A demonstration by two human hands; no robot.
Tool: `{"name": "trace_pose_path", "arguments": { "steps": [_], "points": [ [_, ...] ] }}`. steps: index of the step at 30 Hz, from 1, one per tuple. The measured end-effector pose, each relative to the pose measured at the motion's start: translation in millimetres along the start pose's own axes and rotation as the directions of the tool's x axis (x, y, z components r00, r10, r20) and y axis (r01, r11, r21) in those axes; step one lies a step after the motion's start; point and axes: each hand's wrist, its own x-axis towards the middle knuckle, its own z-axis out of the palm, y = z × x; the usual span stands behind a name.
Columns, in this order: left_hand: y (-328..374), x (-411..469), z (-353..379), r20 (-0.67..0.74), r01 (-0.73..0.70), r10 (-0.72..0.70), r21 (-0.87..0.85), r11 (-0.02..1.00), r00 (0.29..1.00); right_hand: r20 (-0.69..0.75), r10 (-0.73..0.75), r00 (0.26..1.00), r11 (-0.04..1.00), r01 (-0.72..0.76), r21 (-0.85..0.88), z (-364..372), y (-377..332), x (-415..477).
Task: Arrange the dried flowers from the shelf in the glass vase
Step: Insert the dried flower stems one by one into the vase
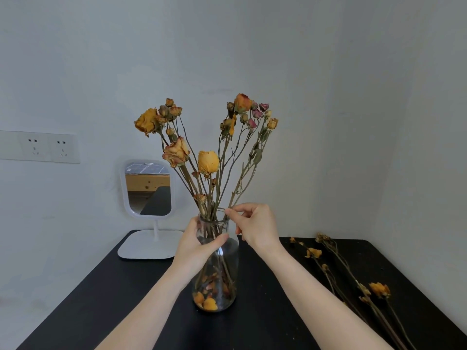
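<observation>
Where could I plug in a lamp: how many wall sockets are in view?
2. The left socket and the right socket sit together on the wall plate, left of the mirror. The plate is cut off, so more may be hidden.

Single head view (wide-angle, edges bowed). It looks forward and slightly down at the vase [228, 258] from close in front and above. The wall [328, 97] behind the vase fills the upper frame.
</observation>
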Motion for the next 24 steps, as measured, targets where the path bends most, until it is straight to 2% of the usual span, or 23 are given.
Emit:
{"name": "trace_pose_path", "arguments": {
  "steps": [9, 16, 20, 24],
  "points": [
    [8.3, 5.9, -9.6, 0.09, 0.056, -0.055, -0.007, 0.998, 0.994, 0.018, -0.011, 1.0, 0.998, 0.01, 0.059, -4.6, -10.9, 2.7],
    [12.2, 7.0, -12.3, 0.157, 0.051, -0.054, 0.02, 0.998, 0.986, 0.017, -0.164, 0.986, 0.959, 0.155, 0.238, -9.6, -22.6, 1.2],
    [10.4, 6.7, -11.2, 0.141, 0.034, -0.037, 0.03, 0.999, 0.989, 0.126, -0.133, 0.983, 0.985, 0.116, 0.128, -4.2, -21.3, 1.9],
    [8.9, 7.2, -10.1, 0.136, 0.025, -0.029, 0.035, 0.999, 0.99, 0.055, -0.113, 0.992, 0.988, 0.106, 0.117, -4.4, -14.7, 3.6]
  ]
}}
